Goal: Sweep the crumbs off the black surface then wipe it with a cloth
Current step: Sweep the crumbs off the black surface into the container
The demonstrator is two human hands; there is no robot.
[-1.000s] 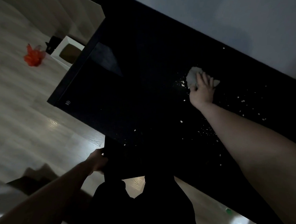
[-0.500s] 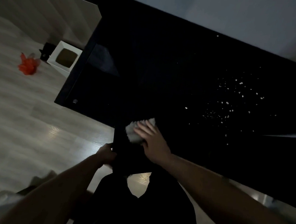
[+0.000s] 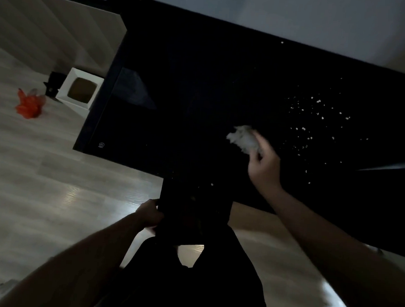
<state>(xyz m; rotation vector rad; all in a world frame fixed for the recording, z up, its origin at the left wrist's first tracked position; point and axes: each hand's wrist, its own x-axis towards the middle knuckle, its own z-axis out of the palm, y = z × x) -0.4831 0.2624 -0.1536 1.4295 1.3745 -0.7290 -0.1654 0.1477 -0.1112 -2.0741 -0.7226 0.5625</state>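
Observation:
A black tabletop (image 3: 200,94) fills the middle of the view. White crumbs (image 3: 310,122) are scattered over its right part, and a few lie near the front edge. My right hand (image 3: 263,164) grips a crumpled white cloth (image 3: 244,138) just above the surface, left of the crumb patch. My left hand (image 3: 149,213) holds a flat black tray or dustpan (image 3: 193,214) pressed against the table's front edge, with a crumb or two on it.
A wooden floor lies to the left and below. On it sit a white open box (image 3: 80,91) and an orange crumpled bag (image 3: 29,103). A grey wall runs behind the table. My dark clothing fills the lower centre.
My right hand swept the cloth from the far crumbs down to the black tray at the front edge, then moved back up and right toward the crumb patch. The left hand stayed holding the tray.

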